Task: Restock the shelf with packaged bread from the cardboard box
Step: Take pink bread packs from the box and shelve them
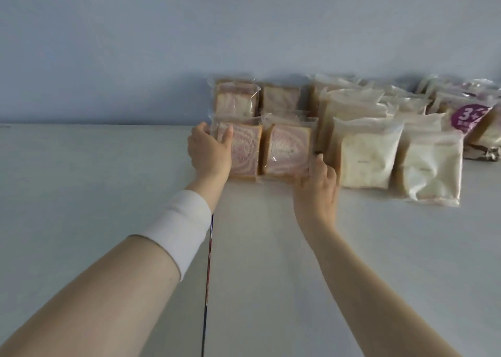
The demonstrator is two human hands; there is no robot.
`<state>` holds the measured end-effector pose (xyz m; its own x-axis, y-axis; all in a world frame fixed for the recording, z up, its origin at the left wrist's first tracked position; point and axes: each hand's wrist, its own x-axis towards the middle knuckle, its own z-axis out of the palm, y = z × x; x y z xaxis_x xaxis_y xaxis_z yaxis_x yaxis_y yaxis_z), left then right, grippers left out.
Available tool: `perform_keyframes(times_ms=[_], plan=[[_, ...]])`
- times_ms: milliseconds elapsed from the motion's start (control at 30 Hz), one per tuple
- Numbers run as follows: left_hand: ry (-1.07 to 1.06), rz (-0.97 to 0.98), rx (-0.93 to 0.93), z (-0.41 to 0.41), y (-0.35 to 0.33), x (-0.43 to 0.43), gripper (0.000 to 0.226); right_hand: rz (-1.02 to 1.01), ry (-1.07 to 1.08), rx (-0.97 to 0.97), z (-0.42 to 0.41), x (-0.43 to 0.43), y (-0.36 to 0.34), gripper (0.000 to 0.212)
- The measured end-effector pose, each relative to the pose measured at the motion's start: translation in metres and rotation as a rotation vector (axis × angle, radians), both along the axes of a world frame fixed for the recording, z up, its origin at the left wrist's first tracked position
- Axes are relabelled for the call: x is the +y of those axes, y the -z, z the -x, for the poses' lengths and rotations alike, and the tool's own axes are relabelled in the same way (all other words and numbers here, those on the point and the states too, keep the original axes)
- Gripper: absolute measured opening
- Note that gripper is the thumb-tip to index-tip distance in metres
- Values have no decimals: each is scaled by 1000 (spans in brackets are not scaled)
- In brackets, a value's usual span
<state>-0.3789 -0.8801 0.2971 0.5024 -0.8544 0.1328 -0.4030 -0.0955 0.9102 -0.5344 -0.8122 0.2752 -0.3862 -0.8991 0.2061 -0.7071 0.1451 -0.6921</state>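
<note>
Left hand [210, 150], right hand [315, 185], flanking bread packs [287, 150]

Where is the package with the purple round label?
Head view, far right of the shelf: the purple-label package sits behind the white bread packs, away from both hands.

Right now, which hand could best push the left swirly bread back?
The left hand. It already rests on the left side of that swirly bread, while the right hand is at the next pack over.
</note>
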Motion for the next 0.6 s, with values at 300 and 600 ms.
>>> perform_keyframes(times_ms=[300, 600], plan=[[717, 277, -973, 71, -36, 136, 40, -72, 42, 420, 73, 149, -27, 53], [1159, 395, -1300, 330, -25, 311, 34, -369, 445, 529, 278, 358, -29, 56]])
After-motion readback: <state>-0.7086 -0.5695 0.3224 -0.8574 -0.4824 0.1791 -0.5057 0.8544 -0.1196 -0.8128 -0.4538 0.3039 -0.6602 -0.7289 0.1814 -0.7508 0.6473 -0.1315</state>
